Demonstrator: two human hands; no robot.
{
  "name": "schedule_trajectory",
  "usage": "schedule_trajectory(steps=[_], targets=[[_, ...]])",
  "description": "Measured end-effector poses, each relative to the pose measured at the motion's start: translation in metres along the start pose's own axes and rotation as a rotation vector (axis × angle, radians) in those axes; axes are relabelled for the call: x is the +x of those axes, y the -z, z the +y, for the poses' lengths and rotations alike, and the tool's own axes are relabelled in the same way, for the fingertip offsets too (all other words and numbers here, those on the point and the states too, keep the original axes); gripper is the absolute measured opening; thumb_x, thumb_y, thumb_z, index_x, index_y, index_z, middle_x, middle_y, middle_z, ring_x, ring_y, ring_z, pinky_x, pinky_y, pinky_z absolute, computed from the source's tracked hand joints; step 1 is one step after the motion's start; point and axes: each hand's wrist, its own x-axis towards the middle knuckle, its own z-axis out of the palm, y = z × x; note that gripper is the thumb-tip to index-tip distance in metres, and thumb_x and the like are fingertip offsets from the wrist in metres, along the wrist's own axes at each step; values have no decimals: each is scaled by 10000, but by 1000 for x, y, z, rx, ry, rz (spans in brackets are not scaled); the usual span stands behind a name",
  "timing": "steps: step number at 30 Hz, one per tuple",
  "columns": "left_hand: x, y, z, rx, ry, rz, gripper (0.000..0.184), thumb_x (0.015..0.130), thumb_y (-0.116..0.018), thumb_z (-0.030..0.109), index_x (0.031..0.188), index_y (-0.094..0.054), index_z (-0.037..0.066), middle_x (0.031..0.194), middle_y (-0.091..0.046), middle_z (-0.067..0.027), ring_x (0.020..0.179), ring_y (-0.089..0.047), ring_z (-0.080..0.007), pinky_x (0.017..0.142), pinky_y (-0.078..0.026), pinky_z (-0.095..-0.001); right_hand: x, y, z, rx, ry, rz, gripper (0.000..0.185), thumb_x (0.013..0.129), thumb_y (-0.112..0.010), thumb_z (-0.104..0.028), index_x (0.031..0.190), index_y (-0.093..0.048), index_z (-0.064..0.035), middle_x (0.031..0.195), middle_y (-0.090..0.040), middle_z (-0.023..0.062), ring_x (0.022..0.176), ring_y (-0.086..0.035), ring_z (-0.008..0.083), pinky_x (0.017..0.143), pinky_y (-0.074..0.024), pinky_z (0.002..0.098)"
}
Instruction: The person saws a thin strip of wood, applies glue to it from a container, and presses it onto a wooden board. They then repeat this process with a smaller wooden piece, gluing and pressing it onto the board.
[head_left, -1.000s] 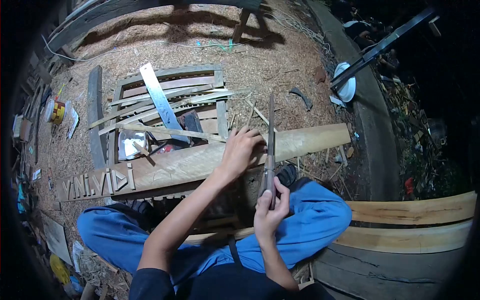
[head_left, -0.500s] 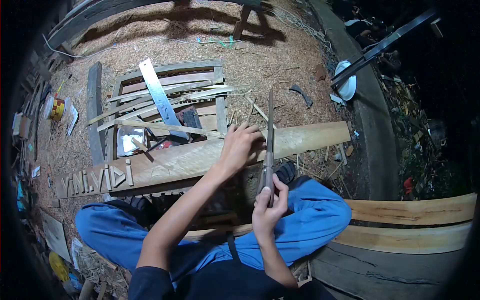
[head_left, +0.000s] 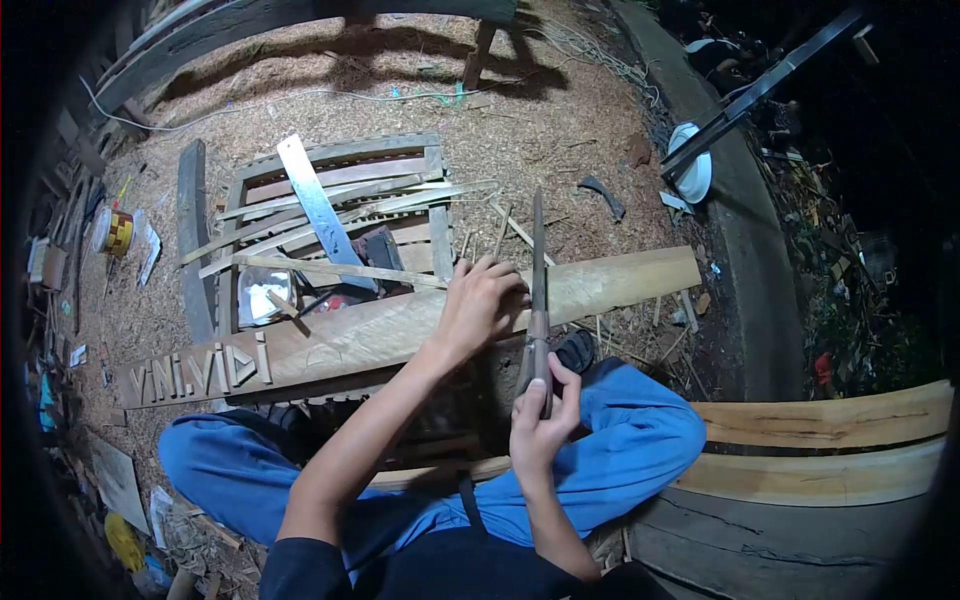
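My right hand (head_left: 543,425) is wrapped around the handle of a handsaw (head_left: 540,260). Its blade is seen nearly edge-on, pointing away from me across a long wooden plank (head_left: 390,327). Just left of the blade, my left hand (head_left: 482,308) rests on the plank with fingers curled. A thin wood strip (head_left: 522,320) shows between those fingers and the saw; most of it is hidden under the hand. Raised wooden letters (head_left: 205,372) reading "VINI.VIDI" stand on the plank's left part. Faint curved pencil marks lie right of them.
Beyond the plank, a slatted wooden frame (head_left: 440,215) carries loose strips (head_left: 330,262), a wide metal blade (head_left: 315,195) and a clear tub (head_left: 262,297). A dark curved piece (head_left: 602,197) lies on the shavings. Two boards (head_left: 830,420) are at right, a yellow-banded container (head_left: 116,233) at left.
The saw and my right hand have shifted slightly down toward me. My left hand keeps its place on the plank. The view has tilted a little.
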Motion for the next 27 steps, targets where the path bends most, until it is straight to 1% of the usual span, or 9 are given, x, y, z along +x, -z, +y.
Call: schedule_trajectory(steps=[6, 7, 8, 12, 16, 18, 22, 24, 27], targets=[[0, 3, 1, -8, 2, -1, 160, 825, -774, 203, 942, -726, 104, 969, -659, -41, 983, -573, -271, 852, -382, -403, -11, 3, -5, -89, 104, -18, 318, 1035, -578, -93, 1308, -561, 70, 1053, -682, 154, 826, -630, 146, 739, -533, 314], [0, 2, 0, -3, -1, -12, 173, 822, -773, 196, 958, -724, 101, 983, -657, -43, 998, -573, -271, 860, -385, -404, 2, -6, -6, -144, 220, 8, 312, 1030, -580, -84, 1304, -568, 65, 1016, -691, 169, 827, -640, 162, 737, -539, 333], [-3, 2, 2, -6, -2, -21, 173, 822, -773, 196, 958, -724, 101, 983, -657, -43, 998, -573, -271, 860, -385, -404, 0, -8, -15, -169, 150, -16, 307, 1020, -590, -84, 1291, -578, 61, 1033, -696, 196, 846, -674, 203, 756, -550, 356], [2, 5, 1, 19, 11, -34, 201, 817, -771, 182, 992, -724, 95, 988, -656, -39, 1017, -569, -270, 872, -390, -403, -25, 6, -1, -224, 290, 24, 319, 984, -616, -81, 1281, -600, 34, 1069, -709, 227, 914, -731, 279, 803, -570, 384], [-6, 2, 1, 58, -17, -45, 220, 807, -779, 166, 1005, -720, 89, 1024, -661, -38, 1029, -571, -269, 883, -393, -401, -2, -5, -8, -231, 181, -16, 313, 981, -621, -84, 1273, -607, 29, 1041, -709, 237, 892, -735, 267, 773, -567, 391], [-1, 3, 2, 46, 12, -35, 229, 805, -784, 166, 1011, -717, 89, 1048, -666, -38, 1034, -573, -269, 884, -394, -399, -14, 6, 2, -296, 323, -33, 323, 1025, -576, -89, 1318, -553, 46, 942, -643, 88, 696, -558, 96, 615, -483, 288], [0, 2, 3, 21, 37, -35, 185, 823, -789, 209, 953, -722, 96, 1008, -671, -35, 998, -573, -271, 848, -394, -409, -7, 5, 0, -251, 306, -25, 319, 1032, -572, -90, 1322, -554, 41, 996, -649, 86, 718, -579, 96, 630, -491, 277], [-1, -1, 3, 14, 27, -18, 174, 829, -788, 226, 937, -729, 104, 974, -666, -35, 977, -570, -272, 829, -390, -411, 3, -1, 5, -242, 419, 13, 313, 1049, -557, -104, 1336, -536, 19, 891, -624, 59, 655, -546, 74, 568, -452, 251], [0, 3, 6, -14, 14, 31, 156, 836, -786, 226, 919, -732, 106, 956, -661, -39, 963, -573, -272, 828, -391, -405, -6, 11, 13, 57, 124, 29, 299, 1073, -524, -130, 1354, -497, -31, 643, -461, -40, 501, -401, 37, 440, -309, 227]])
